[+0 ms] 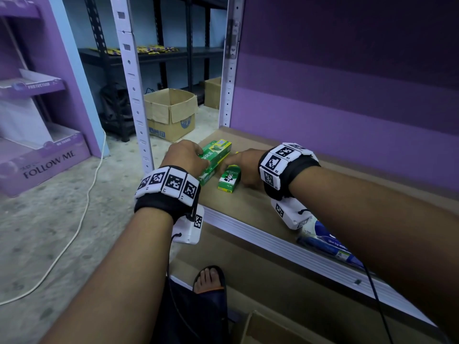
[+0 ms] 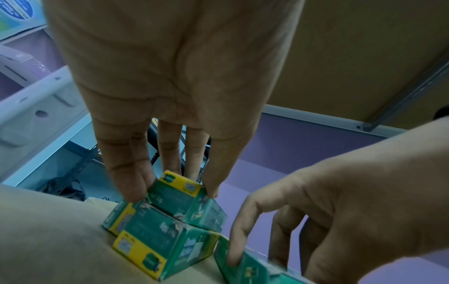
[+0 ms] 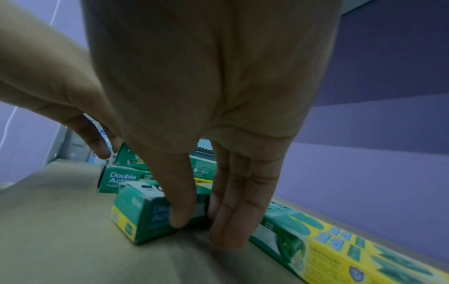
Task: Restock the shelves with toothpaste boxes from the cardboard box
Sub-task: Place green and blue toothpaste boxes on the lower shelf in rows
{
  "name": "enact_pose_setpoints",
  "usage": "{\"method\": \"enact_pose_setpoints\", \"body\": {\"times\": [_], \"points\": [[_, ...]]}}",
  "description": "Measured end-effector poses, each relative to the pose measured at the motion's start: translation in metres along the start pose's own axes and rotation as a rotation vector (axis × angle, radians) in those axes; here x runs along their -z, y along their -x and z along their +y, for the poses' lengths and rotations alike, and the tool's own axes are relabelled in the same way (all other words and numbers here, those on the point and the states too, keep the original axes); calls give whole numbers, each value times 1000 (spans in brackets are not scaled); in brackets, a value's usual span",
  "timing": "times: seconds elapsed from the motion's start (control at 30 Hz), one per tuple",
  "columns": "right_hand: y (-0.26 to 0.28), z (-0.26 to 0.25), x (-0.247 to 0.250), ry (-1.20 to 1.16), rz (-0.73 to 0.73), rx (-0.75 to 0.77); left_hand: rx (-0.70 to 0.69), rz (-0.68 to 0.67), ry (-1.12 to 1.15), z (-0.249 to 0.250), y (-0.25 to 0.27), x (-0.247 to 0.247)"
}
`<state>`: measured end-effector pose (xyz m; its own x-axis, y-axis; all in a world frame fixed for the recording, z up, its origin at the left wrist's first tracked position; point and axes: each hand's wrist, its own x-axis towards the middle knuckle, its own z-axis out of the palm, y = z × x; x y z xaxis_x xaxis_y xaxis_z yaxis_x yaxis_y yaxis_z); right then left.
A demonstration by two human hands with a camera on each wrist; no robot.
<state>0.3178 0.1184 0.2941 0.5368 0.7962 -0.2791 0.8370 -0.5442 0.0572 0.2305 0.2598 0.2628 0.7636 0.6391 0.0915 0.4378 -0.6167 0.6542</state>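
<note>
A shop's stockroom or back area: a white slotted shelving upright [image 1: 129,70] stands over a bare concrete floor [image 1: 49,232]. Behind the upright are dark metal racks [image 1: 159,53] and open cardboard cartons [image 1: 171,112]; left of it stands a purple "FOLLOW ME" display stand [image 1: 42,155], and right of it green toothpaste boxes [image 1: 216,155] lie on a shelf [image 1: 260,202].

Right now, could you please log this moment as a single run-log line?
left hand: grips top green toothpaste box of stack | right hand: pinches single green box | both on shelf
</note>
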Motion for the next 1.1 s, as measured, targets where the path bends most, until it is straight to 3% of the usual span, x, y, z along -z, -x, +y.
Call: {"method": "enact_pose_setpoints", "body": {"times": [0.2,0.37,0.6,0.83,1.1], "points": [[2,11,-1,-155,182,55,3,0,3,1,1,0],[10,23,-1,-543,204,-19,10,-5,-3,2,2,-1],[33,33,16,-869,260,-4,-6,25,13,6,4,-5],[49,47,23,-891,336,-50,-14,120,58,13,9,-9],[60,52,18,-679,300,-195,-35,172,68,15,9,-9]]}}
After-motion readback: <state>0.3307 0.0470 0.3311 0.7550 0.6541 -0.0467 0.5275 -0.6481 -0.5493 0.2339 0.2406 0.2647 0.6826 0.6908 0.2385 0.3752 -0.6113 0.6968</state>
